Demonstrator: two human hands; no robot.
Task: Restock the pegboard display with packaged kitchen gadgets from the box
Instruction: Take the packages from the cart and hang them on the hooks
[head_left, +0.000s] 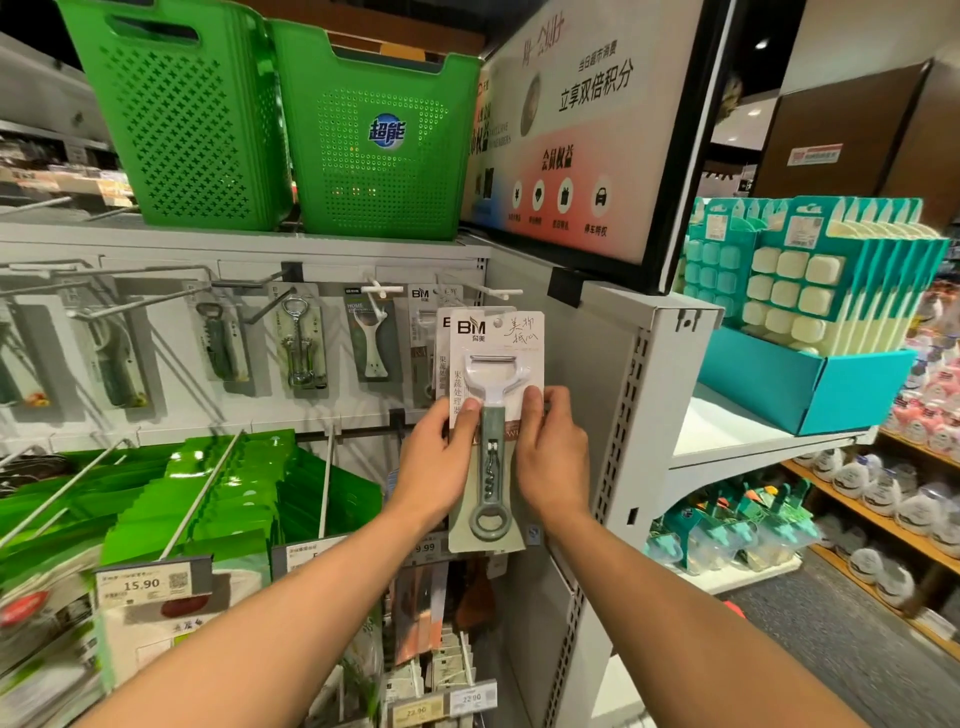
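Observation:
A carded peeler pack (511, 338), white card with a white-and-green peeler and bottle opener, is held up in front of the pegboard (171, 405) at its right end. My left hand (439, 462) pinches the pack's left edge and my right hand (550, 457) grips its right edge. The pack's hang hole sits just below a white-tipped hook (501, 293). Another identical pack (442, 353) hangs directly behind it. The box is not in view.
More gadget packs hang to the left: a white peeler (371, 338), a corkscrew (298, 343). Two green baskets (379, 140) stand on the top shelf. Long bare hooks (200, 493) jut out over green packs lower left. A teal display box (800, 379) fills the right shelf.

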